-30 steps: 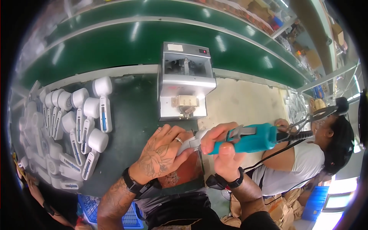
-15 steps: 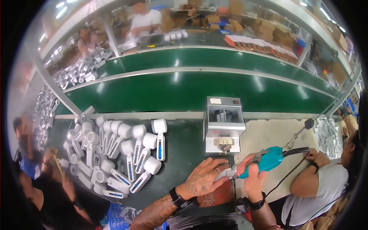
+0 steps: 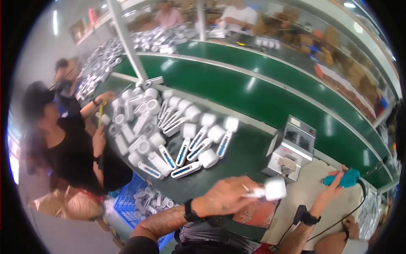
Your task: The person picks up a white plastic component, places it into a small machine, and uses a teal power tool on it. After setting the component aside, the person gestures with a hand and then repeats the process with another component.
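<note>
My left hand is closed around the handle of a white shower head, whose round head sticks out past the fingers; the grip is slightly blurred. Over at the right, my right hand holds a teal electric screwdriver that hangs from a cable and trails a black cord. Between the hands stands a silver screw feeder. Left of it on the green bench lie several white shower heads, some showing blue strips in their handles. A worn reddish pad lies beneath my left hand.
A blue basket of grey-white parts stands below the bench's left edge. At left a co-worker in black holds a yellow tool. Another person's arm shows at lower right. Beyond the bench runs a green conveyor with metal rails.
The view has swung left. My hands have moved apart: the left carries the shower head away from the screwdriver, and the right has shifted rightward with the screwdriver.
</note>
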The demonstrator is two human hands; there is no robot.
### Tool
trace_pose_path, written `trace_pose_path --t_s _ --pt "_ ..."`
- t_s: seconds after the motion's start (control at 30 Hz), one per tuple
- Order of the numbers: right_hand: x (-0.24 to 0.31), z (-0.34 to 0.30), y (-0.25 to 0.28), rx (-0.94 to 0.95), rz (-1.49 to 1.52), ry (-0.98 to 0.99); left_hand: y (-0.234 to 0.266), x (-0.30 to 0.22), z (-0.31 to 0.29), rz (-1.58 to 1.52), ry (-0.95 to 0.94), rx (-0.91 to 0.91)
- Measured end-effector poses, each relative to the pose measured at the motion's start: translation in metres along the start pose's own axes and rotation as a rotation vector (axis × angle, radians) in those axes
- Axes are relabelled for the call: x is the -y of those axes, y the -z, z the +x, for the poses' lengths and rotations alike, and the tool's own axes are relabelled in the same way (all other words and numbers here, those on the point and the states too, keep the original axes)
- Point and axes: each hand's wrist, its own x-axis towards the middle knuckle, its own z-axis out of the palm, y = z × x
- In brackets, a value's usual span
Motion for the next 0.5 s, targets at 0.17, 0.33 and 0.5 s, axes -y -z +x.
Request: trace_pose_path --t_s 0.17,0.33,0.5 --pt "-0.007 -0.024 -0.010 0.001 -0.132 0.108 0.097 0.073 -0.036 -0.129 0.572 -0.563" --pt "-0.005 -0.031 -0.005 0.081 -0.118 0.107 0.210 0.177 -0.073 0.195 0.713 -0.850" --pt "-0.013 -0.043 -0.013 0.074 -0.082 0.112 0.276 0.243 -0.126 0.871 0.723 -0.702"
